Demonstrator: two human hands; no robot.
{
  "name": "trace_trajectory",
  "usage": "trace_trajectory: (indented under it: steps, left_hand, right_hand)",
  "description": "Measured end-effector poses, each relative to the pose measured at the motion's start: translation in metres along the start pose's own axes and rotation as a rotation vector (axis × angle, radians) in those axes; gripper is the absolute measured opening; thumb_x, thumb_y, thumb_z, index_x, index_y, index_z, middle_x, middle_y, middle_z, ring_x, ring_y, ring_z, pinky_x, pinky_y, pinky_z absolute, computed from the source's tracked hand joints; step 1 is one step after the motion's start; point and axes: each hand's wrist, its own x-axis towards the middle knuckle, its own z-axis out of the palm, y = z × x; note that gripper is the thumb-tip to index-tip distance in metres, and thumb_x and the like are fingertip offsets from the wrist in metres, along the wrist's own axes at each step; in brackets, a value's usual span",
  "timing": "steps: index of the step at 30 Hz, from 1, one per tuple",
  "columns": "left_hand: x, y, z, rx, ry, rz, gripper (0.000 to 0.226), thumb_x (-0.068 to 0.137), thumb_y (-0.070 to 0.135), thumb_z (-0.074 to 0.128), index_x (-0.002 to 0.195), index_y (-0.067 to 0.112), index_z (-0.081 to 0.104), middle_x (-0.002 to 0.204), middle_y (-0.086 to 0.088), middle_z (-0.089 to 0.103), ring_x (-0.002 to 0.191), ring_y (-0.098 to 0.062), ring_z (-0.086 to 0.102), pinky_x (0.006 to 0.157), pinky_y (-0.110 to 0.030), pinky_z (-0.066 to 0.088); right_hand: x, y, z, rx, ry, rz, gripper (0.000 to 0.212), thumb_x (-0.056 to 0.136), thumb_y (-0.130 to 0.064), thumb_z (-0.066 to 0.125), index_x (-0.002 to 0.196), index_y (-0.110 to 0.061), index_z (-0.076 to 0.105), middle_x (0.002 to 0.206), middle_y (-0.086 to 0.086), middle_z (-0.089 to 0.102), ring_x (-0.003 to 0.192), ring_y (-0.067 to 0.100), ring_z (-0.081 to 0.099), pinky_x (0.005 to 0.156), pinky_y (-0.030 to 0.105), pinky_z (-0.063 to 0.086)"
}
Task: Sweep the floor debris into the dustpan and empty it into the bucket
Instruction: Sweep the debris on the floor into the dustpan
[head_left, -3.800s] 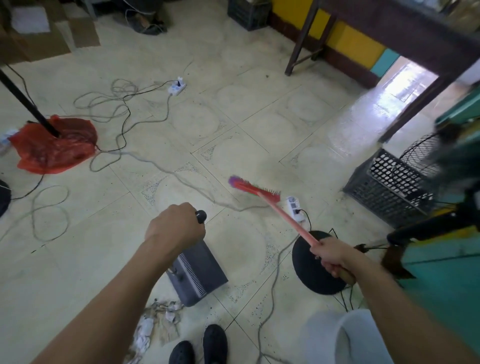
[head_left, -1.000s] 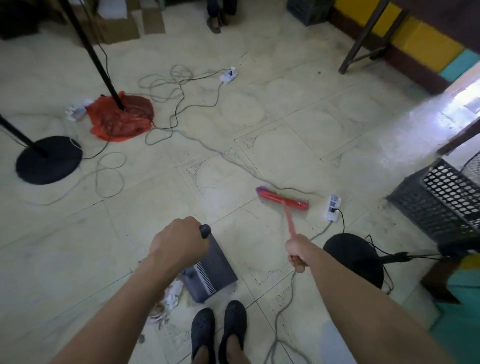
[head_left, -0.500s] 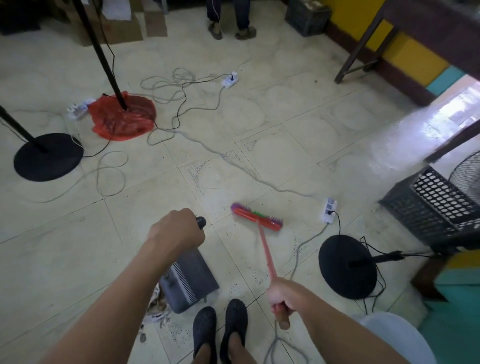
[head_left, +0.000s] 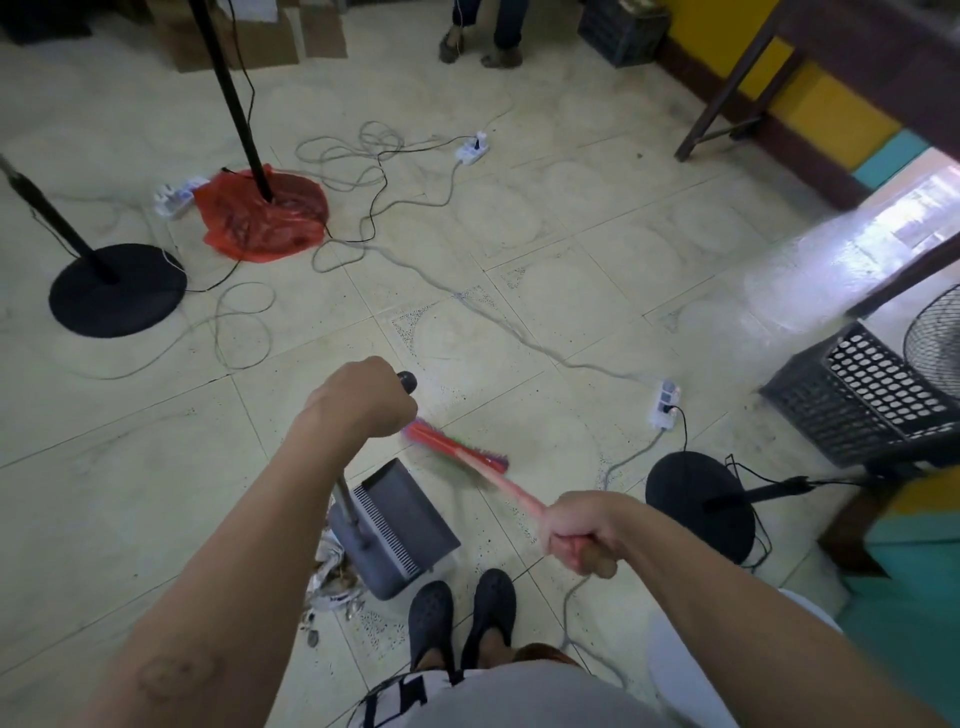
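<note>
Tiled floor (head_left: 571, 249); broom (head_left: 457, 448) near dustpan (head_left: 402, 519)

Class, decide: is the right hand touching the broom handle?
Touching. The head view shows the right hand gripping the red broom handle, fingers curled round its end.

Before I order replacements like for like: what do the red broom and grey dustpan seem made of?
Red long-handled broom: likely plastic, with an even, smooth red on head and handle. Its bristles look synthetic, purple and green, though blurred. Dark grey upright dustpan: likely matte moulded plastic, given its comb-tooth ridge. Its thin pole looks metallic, but that is uncertain.
</note>
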Motion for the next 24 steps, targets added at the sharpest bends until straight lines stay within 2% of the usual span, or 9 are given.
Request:
trace_trajectory:
  steps: [1,3,5,8,13,17,24]
  left_hand:
    - [-0.001,-0.001,-0.002,-0.004,-0.003,0.005,0.013,0.089,0.022,0.050,0.089,0.009,0.048,0.071,-0.005,0.051,0.059,-0.018,0.049,0.056,-0.027,0.038]
    - [-0.005,-0.007,-0.006,-0.025,-0.008,0.015,0.015,0.089,0.021,0.048,0.096,0.008,0.053,0.071,-0.006,0.051,0.058,-0.018,0.048,0.053,-0.027,0.036]
    - [-0.007,-0.012,-0.009,-0.050,-0.016,0.011,0.019,0.089,0.020,0.047,0.102,0.008,0.055,0.073,-0.006,0.051,0.058,-0.019,0.047,0.051,-0.026,0.035]
    - [-0.013,-0.023,-0.014,-0.072,0.011,-0.005,0.014,0.090,0.020,0.048,0.094,0.007,0.051,0.071,-0.006,0.050,0.057,-0.018,0.046,0.052,-0.026,0.036]
    - [-0.013,-0.041,-0.013,-0.118,0.061,-0.041,0.020,0.090,0.020,0.049,0.072,0.013,0.042,0.066,-0.004,0.048,0.057,-0.019,0.045,0.053,-0.027,0.035]
    - [-0.008,-0.054,-0.010,-0.157,0.130,-0.102,0.027,0.091,0.024,0.048,0.068,0.013,0.041,0.067,-0.005,0.052,0.057,-0.019,0.049,0.050,-0.027,0.033]
    - [-0.001,-0.062,-0.011,-0.207,0.218,-0.237,0.028,0.087,0.018,0.049,0.062,0.010,0.040,0.060,-0.007,0.049,0.049,-0.021,0.045,0.045,-0.024,0.030]
  right_hand:
    - [-0.005,0.000,-0.007,0.028,-0.010,-0.012,0.019,0.090,0.006,0.040,0.103,-0.003,0.050,0.040,-0.002,0.042,0.028,0.007,0.037,0.034,0.018,0.033]
    - [-0.012,-0.003,-0.022,0.119,-0.004,-0.025,0.024,0.089,0.007,0.041,0.110,-0.002,0.050,0.039,-0.002,0.040,0.027,0.007,0.036,0.030,0.017,0.032]
    - [-0.016,-0.005,-0.040,0.227,0.029,-0.003,0.020,0.089,0.005,0.043,0.107,-0.001,0.048,0.040,-0.002,0.040,0.027,0.007,0.036,0.028,0.014,0.031]
    - [-0.022,-0.014,-0.057,0.289,0.053,0.004,0.008,0.091,0.002,0.043,0.095,-0.005,0.045,0.040,-0.003,0.038,0.026,0.006,0.035,0.027,0.013,0.031]
    - [-0.024,-0.036,-0.070,0.201,0.159,-0.041,0.012,0.092,-0.001,0.045,0.082,-0.008,0.046,0.041,-0.002,0.038,0.027,0.006,0.034,0.028,0.014,0.029]
    - [-0.013,-0.068,-0.082,0.133,0.256,-0.057,0.020,0.091,0.000,0.045,0.073,-0.008,0.044,0.037,0.000,0.039,0.025,0.008,0.035,0.029,0.013,0.030]
    - [0.020,-0.130,-0.104,0.020,0.374,-0.173,0.022,0.091,0.006,0.045,0.071,-0.004,0.043,0.031,0.004,0.040,0.021,0.011,0.035,0.032,0.011,0.035]
